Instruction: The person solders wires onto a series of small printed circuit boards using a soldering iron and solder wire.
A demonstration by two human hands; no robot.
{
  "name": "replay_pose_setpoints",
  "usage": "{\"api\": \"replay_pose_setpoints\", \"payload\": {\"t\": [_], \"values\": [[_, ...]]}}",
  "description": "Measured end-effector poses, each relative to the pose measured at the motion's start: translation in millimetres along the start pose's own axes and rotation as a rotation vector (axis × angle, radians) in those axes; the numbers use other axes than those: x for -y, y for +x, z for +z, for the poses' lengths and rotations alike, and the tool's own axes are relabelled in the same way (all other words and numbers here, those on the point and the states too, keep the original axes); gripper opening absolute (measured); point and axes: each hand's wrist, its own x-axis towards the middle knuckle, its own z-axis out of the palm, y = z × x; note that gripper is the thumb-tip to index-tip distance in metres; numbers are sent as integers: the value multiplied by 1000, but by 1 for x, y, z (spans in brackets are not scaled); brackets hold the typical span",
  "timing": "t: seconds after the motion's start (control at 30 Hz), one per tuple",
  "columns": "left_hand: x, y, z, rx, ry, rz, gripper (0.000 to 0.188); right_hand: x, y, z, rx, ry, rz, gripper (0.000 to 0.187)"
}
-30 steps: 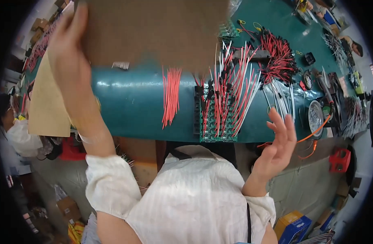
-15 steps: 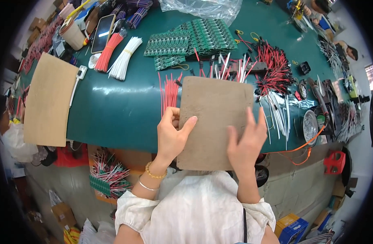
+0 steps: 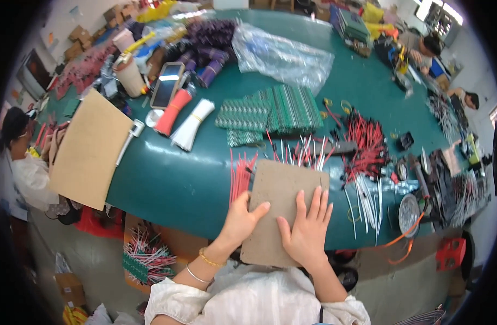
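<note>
A flat brown-grey board [image 3: 286, 180] lies at the table's near edge, in front of my body. My left hand [image 3: 238, 221] grips its left edge, thumb on top and fingers curled round the side, partly hidden. Flat on the board's right half rests my right hand [image 3: 307, 234], with its fingers spread. Beyond the left edge lie loose red wires [image 3: 241, 176]. White and red wire ends [image 3: 305, 153] stick out past the far edge; what lies under the board is hidden. Behind them are stacked green circuit boards [image 3: 295, 111].
A larger tan board [image 3: 89, 154] overhangs the table at left. Tied red wires [image 3: 172, 112] and white wires [image 3: 193, 124] lie beside a phone [image 3: 167, 85]. At right are a pile of red-and-black leads [image 3: 366, 143], a round dish [image 3: 409, 212] and an orange cord [image 3: 410, 232]. Other people sit around the table.
My right hand, blurred and with fingers raised before, now lies flat on the board. My left hand keeps its grip. The view has tilted up, so the table sits lower in the picture.
</note>
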Motion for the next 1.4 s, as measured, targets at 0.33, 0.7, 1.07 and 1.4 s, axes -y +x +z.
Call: {"api": "replay_pose_setpoints", "payload": {"t": [0.33, 0.7, 1.07, 1.4], "values": [[-28, 2, 12, 300, -296, -266, 50, -4, -5, -5, 4, 205, 91, 64], [-62, -22, 23, 293, -628, -516, 53, -8, -5, -2, -16, 226, 80, 65], [-48, -17, 18, 182, -593, -597, 46, -9, -5, -1, -11, 215, 66, 67], [-49, -33, 21, 196, -615, -521, 46, -8, -11, -8, -126, 193, -23, 69]]}}
